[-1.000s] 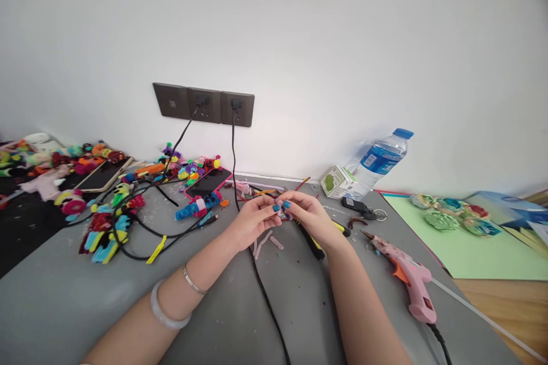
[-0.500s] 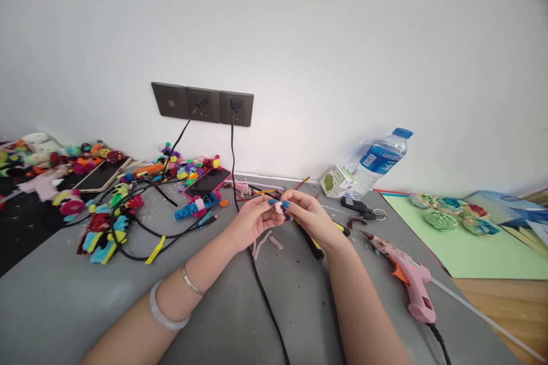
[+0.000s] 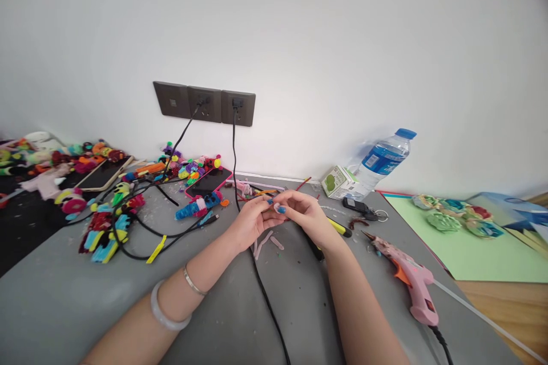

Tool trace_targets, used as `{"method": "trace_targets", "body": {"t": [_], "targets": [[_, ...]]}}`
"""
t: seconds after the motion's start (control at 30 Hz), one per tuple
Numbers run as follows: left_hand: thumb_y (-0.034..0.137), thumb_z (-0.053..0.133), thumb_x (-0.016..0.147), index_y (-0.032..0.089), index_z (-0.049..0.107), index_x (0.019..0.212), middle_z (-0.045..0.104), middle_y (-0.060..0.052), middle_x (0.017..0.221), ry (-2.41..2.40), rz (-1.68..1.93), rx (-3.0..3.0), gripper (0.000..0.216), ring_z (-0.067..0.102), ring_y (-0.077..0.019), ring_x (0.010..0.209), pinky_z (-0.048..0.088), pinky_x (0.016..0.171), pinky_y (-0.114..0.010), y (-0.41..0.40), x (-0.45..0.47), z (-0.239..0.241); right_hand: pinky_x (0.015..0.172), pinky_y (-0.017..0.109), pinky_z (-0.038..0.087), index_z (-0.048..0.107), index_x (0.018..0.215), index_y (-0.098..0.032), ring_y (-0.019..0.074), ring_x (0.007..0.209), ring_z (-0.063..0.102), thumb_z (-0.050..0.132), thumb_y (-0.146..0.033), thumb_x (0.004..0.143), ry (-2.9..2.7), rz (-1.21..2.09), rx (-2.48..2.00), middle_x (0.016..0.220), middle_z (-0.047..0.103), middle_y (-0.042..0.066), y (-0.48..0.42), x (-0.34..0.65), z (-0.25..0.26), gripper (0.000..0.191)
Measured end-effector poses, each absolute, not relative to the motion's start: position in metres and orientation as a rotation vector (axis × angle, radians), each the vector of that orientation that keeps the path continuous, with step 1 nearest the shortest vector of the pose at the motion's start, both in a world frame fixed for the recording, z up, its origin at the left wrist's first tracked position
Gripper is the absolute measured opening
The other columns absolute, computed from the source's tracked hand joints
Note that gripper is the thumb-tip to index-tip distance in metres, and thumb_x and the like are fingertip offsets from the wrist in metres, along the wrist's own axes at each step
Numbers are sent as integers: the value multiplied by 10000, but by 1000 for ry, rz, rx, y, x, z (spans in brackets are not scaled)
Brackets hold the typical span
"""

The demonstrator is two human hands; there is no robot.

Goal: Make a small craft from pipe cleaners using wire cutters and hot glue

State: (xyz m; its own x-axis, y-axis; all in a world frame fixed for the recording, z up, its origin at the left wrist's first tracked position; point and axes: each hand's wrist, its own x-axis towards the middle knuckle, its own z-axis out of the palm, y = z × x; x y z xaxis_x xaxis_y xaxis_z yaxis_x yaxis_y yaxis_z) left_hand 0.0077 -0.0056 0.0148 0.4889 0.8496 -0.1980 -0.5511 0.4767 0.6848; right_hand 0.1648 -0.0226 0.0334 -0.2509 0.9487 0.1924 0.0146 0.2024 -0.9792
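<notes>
We see matt grey table point(image 3: 240, 319). Glossy pink plastic glue gun point(image 3: 411, 285). Clear plastic bottle point(image 3: 377, 162), glossy. Fuzzy, cloth-like bright craft pieces point(image 3: 105, 231). Matt green paper sheet point(image 3: 462, 251). Smooth pale bangle point(image 3: 165, 315); thin metal bracelet point(image 3: 192, 281). Glossy phone point(image 3: 208, 181) screen.

Bright, even daylight, soft shadows; wide-angle bending at edges.

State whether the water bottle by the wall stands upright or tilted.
Tilted: the water bottle leans right, blue cap uppermost, beside the green-and-white carton.
</notes>
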Motion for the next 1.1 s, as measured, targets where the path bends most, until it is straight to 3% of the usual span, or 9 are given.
{"method": "trace_targets", "body": {"t": [0.17, 0.4, 0.63, 0.97, 1.1], "targets": [[186, 659, 827, 121, 638, 852, 698, -47, 751, 589, 918, 618, 74, 690, -128, 660, 581, 672, -235, -5, 7, 15, 624, 279, 454, 667, 852, -203, 137, 658, 524, 710, -441, 815, -1507, 1171, -971, 716, 586, -4, -22, 163, 33, 244], [245, 787, 724, 141, 616, 853, 695, -35, 809, 611, 930, 696, 239, 672, -121, 695, 557, 672, -232, -4, 7, 8, 636, 261, 443, 598, 837, -203, 132, 679, 532, 701, -410, 822, -1376, 1098, -987, 752, 589, -4, -19, 167, 31, 232], [486, 809, 677, 136, 616, 871, 656, -38, 815, 629, 896, 827, 444, 613, -109, 655, 505, 612, -234, -7, 8, 9, 616, 258, 427, 582, 844, -199, 121, 633, 519, 719, -426, 796, -1266, 1196, -1030, 740, 593, -8, -16, 168, 23, 269], [358, 836, 644, 125, 617, 748, 586, 7, 661, 594, 863, 777, 337, 513, -72, 571, 406, 566, -213, -6, 9, 9, 652, 280, 465, 659, 854, -211, 132, 646, 527, 674, -513, 824, -1215, 1363, -936, 729, 595, 1, -18, 163, 27, 304], [318, 832, 650, 119, 639, 797, 572, 9, 641, 520, 851, 689, 314, 507, -80, 559, 398, 558, -220, -6, 8, 10, 665, 286, 480, 695, 866, -213, 139, 677, 556, 721, -451, 805, -1226, 1425, -887, 765, 635, 9, -20, 164, 30, 247]]}}
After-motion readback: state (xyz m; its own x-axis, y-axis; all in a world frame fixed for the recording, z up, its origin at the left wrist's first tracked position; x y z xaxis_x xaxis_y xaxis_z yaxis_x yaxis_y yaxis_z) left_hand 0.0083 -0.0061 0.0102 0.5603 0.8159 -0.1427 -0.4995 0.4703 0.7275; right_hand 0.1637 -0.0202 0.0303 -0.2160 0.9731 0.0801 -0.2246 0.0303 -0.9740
